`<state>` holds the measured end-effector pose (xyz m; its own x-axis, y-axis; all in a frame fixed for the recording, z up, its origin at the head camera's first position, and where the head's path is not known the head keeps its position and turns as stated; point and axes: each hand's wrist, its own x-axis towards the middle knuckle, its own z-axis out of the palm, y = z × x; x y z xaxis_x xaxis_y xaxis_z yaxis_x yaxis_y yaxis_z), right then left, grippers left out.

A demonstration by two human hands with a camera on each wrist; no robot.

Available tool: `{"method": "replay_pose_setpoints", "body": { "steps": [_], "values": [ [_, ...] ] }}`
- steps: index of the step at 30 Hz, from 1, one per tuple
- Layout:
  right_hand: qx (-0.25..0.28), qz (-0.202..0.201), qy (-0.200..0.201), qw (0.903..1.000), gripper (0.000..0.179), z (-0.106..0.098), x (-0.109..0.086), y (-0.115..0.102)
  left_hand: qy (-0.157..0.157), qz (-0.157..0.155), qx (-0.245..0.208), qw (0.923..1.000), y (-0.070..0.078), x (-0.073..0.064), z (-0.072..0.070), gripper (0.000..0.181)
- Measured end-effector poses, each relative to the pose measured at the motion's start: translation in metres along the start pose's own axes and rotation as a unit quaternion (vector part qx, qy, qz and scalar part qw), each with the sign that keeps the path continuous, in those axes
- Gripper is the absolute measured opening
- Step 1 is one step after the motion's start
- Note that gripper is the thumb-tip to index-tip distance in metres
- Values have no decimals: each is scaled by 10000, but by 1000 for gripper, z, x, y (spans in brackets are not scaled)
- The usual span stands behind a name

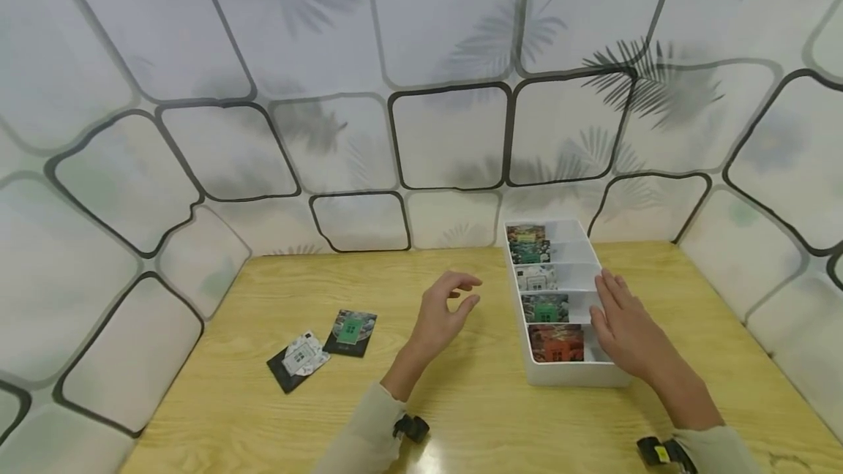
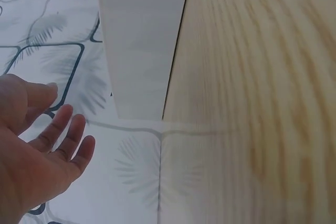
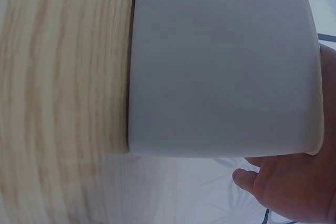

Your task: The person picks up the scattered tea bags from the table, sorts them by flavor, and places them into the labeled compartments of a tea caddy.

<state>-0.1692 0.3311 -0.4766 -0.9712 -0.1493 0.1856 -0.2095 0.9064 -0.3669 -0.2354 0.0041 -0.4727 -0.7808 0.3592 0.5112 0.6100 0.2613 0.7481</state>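
Observation:
A white compartmented box (image 1: 579,374) stands on the table at the right, its long side running away from me. Its compartments hold small printed cards: a red card (image 1: 546,341) at the front, then a green card (image 1: 545,309), a white card (image 1: 535,278) and others behind. My right hand (image 1: 632,331) rests on the box's right rim with the fingers straight. Left of the box, my left hand (image 1: 437,317) hovers over the table, fingers loosely bent and holding nothing. The left wrist view shows that hand (image 2: 42,161) beside the box wall (image 2: 144,40).
On the table's left side lie a black card with a green print (image 1: 351,332) and a white-patterned card (image 1: 305,355) on a dark one (image 1: 283,375). A patterned cloth wall (image 1: 454,137) borders the wooden table (image 1: 474,423) at the back and sides.

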Motion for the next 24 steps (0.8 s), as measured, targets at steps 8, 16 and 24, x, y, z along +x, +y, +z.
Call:
{"method": "replay_pose_setpoints", "body": {
  "steps": [8,16,24],
  "values": [
    [-55,16,29,10000,63,1,-1,-3,-103,-152,250,9995,-6,-13,-15,26],
    [6,-75,124,9999,63,2,-2,-1,4,-222,485,9986,-12,-27,-36,27],
    [-21,-98,107,9999,63,1,-2,-2,276,-333,772,9961,-20,-38,-64,28]
  ]
}}
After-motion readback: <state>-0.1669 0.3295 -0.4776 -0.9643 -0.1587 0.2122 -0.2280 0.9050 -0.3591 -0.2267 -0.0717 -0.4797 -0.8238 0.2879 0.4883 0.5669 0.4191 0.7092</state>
